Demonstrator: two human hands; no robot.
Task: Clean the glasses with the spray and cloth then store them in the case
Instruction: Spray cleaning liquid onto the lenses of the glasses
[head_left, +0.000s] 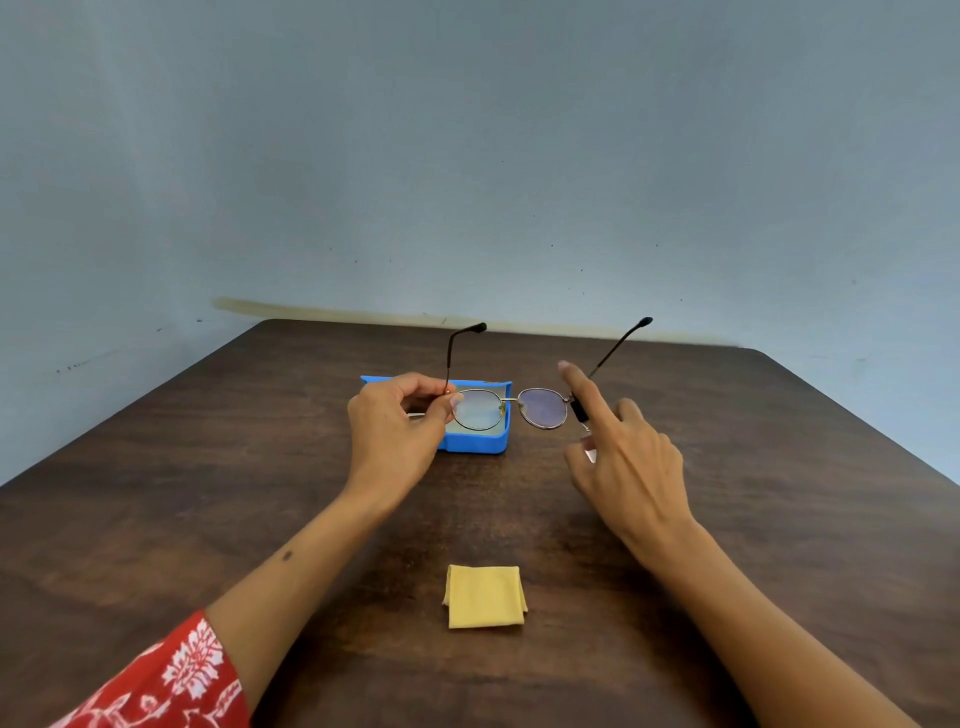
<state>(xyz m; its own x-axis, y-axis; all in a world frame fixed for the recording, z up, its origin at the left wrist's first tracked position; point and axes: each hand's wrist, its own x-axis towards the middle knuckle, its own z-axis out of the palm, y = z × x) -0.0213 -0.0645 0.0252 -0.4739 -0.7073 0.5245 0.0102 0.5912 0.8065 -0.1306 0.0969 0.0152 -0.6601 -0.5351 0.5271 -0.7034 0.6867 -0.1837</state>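
Observation:
The round metal-framed glasses (511, 402) hang above the table with both temples unfolded and pointing away from me. My left hand (397, 431) pinches the frame at its left hinge. My right hand (628, 467) grips a small spray bottle (579, 413) with a black top, right beside the right lens, its index finger stretched up over the top. The open blue case (478, 442) lies on the table behind the left lens. A folded yellow cloth (485, 596) lies near me, between my forearms.
The dark wooden table (208, 493) ends at a pale blue wall at the back, with its edges to the left and right. A red patterned sleeve (171, 680) shows at the lower left.

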